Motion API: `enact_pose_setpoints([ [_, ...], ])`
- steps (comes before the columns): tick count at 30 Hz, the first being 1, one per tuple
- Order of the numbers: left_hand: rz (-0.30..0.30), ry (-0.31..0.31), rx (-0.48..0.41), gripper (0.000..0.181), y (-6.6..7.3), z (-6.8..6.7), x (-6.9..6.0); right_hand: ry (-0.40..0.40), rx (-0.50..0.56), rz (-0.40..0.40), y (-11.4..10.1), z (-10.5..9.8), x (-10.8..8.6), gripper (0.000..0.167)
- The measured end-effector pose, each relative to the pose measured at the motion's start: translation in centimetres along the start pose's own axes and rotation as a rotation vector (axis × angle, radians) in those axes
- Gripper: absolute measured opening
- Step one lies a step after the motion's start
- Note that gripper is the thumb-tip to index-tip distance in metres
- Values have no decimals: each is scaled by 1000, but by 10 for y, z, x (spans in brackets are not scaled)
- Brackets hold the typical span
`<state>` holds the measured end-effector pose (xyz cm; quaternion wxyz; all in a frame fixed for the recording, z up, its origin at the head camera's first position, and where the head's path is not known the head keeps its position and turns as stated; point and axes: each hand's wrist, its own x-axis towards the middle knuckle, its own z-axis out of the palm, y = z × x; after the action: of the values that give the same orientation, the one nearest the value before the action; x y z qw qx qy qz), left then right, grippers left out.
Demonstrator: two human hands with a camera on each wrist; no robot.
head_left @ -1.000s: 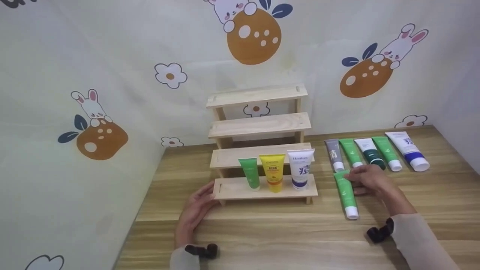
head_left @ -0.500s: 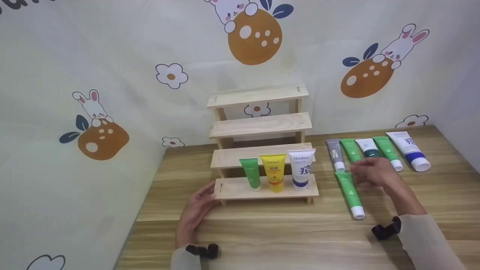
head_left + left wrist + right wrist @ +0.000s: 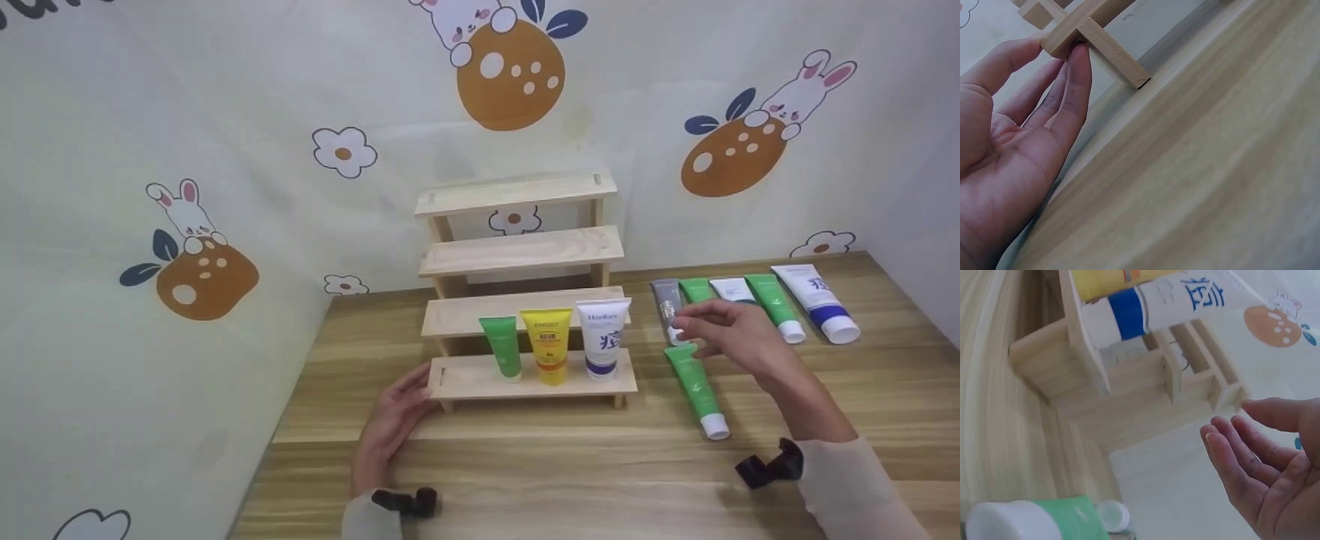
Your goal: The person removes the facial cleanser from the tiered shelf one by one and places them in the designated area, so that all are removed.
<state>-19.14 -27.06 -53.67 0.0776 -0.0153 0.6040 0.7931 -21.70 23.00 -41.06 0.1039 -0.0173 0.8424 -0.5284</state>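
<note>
My left hand (image 3: pixel 390 416) pinches the left end of the lowest board of a stepped wooden display rack (image 3: pixel 465 384); in the left wrist view the thumb is above the board (image 3: pixel 1064 35) and fingers are below it. On that step stand a small green tube (image 3: pixel 502 349), a yellow tube (image 3: pixel 550 345) and a white-and-blue tube (image 3: pixel 602 337), caps down. My right hand (image 3: pixel 750 341) hovers by the top of a green tube (image 3: pixel 699 394) lying on the table. Its fingers are loosely bent with nothing between them, as the right wrist view shows.
Behind the right hand lies a row of tubes: grey (image 3: pixel 665 304), green (image 3: pixel 694 288), white and dark green (image 3: pixel 731 289), green (image 3: pixel 772 304), and large white-and-blue (image 3: pixel 814 296). The hand partly covers some. A patterned cloth (image 3: pixel 375 217) hangs behind the table (image 3: pixel 540 465).
My right hand has come off the lying green tube, drawn right, then risen and moved back left. That tube has shifted slightly right at its cap end. The left hand stays put.
</note>
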Motion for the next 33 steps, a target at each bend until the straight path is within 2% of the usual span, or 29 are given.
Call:
enact_pose_setpoints([
  [8,2,-15,3,58,-1,-2,0,13,72,-155,-18,15,-12,59],
  [17,-3,-25,14,59,-1,-1,1,4,53,-249,-22,33,-12,57],
  [26,-18,0,-4,58,0,0,0,-16,137,-259,-21,56,-5,60],
  [33,-4,-24,22,60,0,-1,0,-15,181,-256,-16,70,1,62],
])
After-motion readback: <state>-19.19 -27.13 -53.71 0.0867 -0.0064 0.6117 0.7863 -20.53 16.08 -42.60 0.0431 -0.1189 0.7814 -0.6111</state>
